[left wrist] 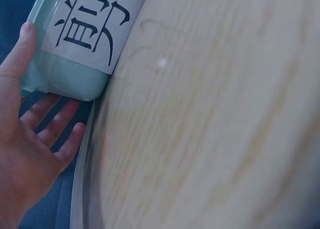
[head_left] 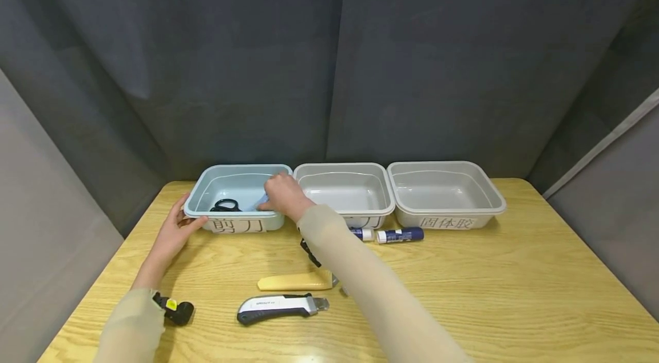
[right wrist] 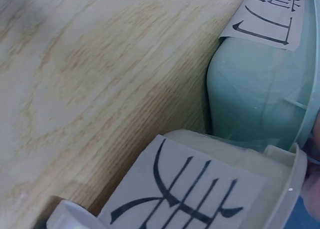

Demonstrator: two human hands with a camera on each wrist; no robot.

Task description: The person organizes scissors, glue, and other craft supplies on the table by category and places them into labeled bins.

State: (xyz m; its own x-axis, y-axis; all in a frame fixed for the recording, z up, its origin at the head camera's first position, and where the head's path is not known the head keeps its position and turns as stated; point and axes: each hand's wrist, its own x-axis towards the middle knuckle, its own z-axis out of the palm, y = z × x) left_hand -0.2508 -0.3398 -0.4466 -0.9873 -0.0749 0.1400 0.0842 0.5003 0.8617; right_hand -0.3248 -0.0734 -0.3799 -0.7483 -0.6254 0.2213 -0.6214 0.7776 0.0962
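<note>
At the left of the row stands a light blue bin [head_left: 221,180] with a paper label on its front. My left hand [head_left: 172,234] grips its near left corner, thumb on the front rim; in the left wrist view several relaxed fingers [left wrist: 60,124] stretch beside its end wall. My right hand [head_left: 288,194] reaches over the bin's right end with fingers curled and holds a pale blue item [head_left: 261,202] low inside; its kind is mostly hidden by the hand. Black-handled scissors [head_left: 225,205] lie in the bin, left of that hand.
Two grey bins, one middle [head_left: 342,194] and one right [head_left: 445,191], continue the row. Before them lie glue sticks, one a blue glue stick [head_left: 401,235]. Nearer are a yellow-handled tool [head_left: 296,281] and a white-and-black utility knife [head_left: 280,307]. My right forearm crosses over the table.
</note>
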